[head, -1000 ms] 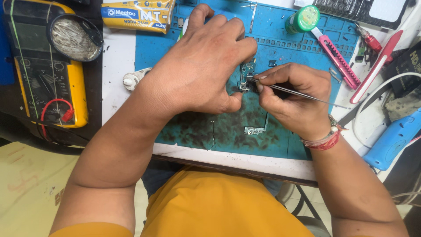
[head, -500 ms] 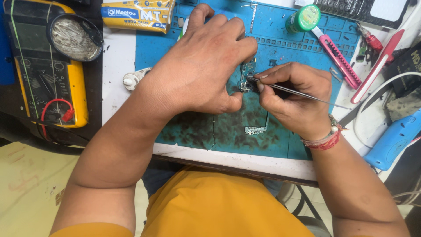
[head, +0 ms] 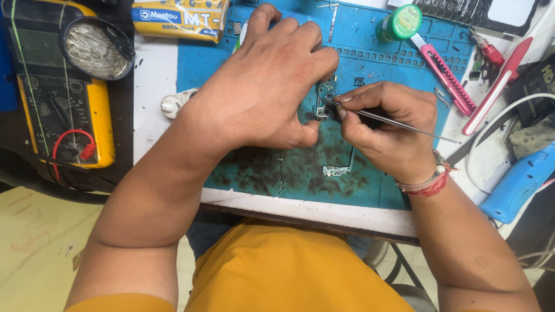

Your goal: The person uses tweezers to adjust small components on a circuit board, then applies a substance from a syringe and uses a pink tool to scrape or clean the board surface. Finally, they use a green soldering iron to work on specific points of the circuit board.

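Note:
My left hand (head: 269,81) lies palm down on the blue work mat (head: 370,69), its fingertips pinning a small green circuit board (head: 325,98) against the mat. My right hand (head: 384,124) pinches thin metal tweezers (head: 399,122); their tips touch the board beside my left thumb. A second small board piece with a thin strip (head: 340,167) lies on the stained part of the mat just below my hands.
A yellow multimeter (head: 58,98) with a round tin (head: 95,49) on it sits at left. A green-lidded jar (head: 402,22), a pink utility knife (head: 445,72), a red tool (head: 497,84) and a blue handled tool (head: 517,182) lie at right. A yellow-blue box (head: 179,17) stands at the back.

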